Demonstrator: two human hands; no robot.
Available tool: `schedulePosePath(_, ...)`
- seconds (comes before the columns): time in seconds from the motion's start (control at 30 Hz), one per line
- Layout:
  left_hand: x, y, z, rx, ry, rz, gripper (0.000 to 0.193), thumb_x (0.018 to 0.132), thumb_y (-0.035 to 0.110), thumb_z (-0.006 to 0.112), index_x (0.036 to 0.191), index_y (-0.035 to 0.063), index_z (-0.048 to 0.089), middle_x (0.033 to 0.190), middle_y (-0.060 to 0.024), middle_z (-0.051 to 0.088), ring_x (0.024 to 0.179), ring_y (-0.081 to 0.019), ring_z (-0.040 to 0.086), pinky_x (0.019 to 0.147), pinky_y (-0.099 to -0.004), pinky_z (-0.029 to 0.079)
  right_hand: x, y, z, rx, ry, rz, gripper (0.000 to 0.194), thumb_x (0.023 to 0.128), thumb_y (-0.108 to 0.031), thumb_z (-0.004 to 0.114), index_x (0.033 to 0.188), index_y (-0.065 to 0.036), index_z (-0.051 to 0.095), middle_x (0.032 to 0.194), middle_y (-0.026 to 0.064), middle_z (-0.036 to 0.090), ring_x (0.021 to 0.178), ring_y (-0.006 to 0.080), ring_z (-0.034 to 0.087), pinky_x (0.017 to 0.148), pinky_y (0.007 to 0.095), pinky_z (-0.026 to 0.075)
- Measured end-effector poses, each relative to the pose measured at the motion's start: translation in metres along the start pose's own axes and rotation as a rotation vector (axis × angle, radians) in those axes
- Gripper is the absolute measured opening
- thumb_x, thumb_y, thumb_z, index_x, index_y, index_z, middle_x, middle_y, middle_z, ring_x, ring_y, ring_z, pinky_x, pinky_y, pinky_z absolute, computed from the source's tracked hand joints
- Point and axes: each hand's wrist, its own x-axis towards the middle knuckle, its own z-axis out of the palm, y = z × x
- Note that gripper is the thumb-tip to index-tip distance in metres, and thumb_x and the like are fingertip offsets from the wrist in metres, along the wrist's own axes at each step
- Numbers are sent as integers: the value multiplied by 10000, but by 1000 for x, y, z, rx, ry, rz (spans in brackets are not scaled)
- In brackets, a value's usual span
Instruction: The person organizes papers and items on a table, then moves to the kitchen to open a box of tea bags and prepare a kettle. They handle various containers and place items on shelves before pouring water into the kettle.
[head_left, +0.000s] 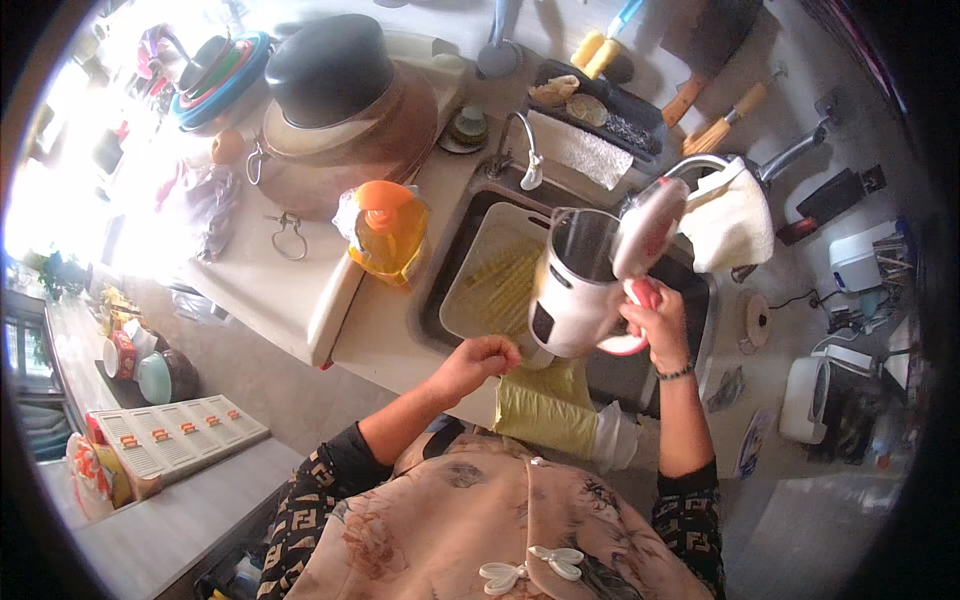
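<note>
A white electric kettle (577, 315) with a red-trimmed handle is held over the sink by my right hand (657, 319). Its lid (651, 229) stands raised, showing the dark interior. Below and to the left of the kettle, a white plastic basin (454, 289) sits in the sink (429, 319), holding several long yellow stick-like pieces (499, 277). The kettle hides part of the basin. My left hand (480, 364) hovers by the sink's front edge with curled fingers and nothing visible in it. A yellow-green cloth (544, 397) drapes over that edge.
A small tap (531, 169) and a larger faucet with a white cloth (727, 217) rise behind the sink. Left of it stand a yellow container with an orange top (386, 225) and a large lidded pot (337, 135). A black caddy (600, 112) is at the back.
</note>
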Motion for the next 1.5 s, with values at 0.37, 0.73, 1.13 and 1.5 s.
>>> schedulePosePath(0.37,27,-49,-74,1036,717,241,339,831,103,552,1148,-17,537,926,-156,644,916,-259,613,819,-343,481,-25,-12,-6,128,60,-20,177,703,-17,652,864,-20,579,672,15,538,457,79,460,426,227,365)
schedulePosePath(0.73,108,-98,-153,1511,510,-122,296,816,152,538,1081,24,566,952,-221,638,884,-344,637,767,-439,514,-205,14,-111,140,745,-125,153,714,-42,612,850,-31,541,693,18,497,523,108,457,482,259,377)
schedulePosePath(1.13,109,-92,-159,1581,487,-66,258,815,97,531,1049,-12,539,876,-231,645,855,-404,624,748,-472,500,-355,133,-227,99,1570,37,198,743,-48,626,938,-14,607,734,14,548,521,98,469,484,248,384)
schedulePosePath(1.5,98,-88,-157,1638,556,-228,250,828,146,532,1037,11,564,965,-225,637,928,-414,596,783,-469,481,-294,232,-293,187,1605,-13,305,790,-131,670,1072,-32,612,826,26,585,694,104,521,621,283,430)
